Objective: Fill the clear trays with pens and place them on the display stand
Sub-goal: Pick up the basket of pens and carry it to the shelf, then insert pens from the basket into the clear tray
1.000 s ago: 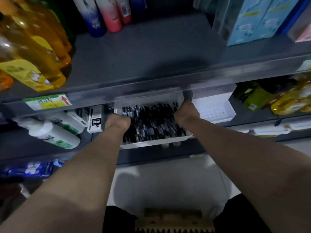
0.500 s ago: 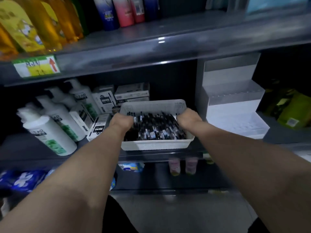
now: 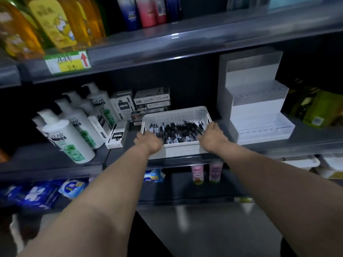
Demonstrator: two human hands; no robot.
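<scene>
A white perforated basket full of black pens rests on the middle shelf. My left hand grips its left front corner and my right hand grips its right front corner. Just right of the basket stands a white stepped display stand with rows of small holes on its tiers; no trays are on it. No clear trays are visible.
White shampoo bottles and pen boxes crowd the shelf left of and behind the basket. Yellow bottles stand on the upper shelf, green packs at the right. Below are blue packs and pink bottles.
The view has dropped from above the upper shelf to level with the middle shelf. The basket sits a little further back on the shelf, both hands still on its corners.
</scene>
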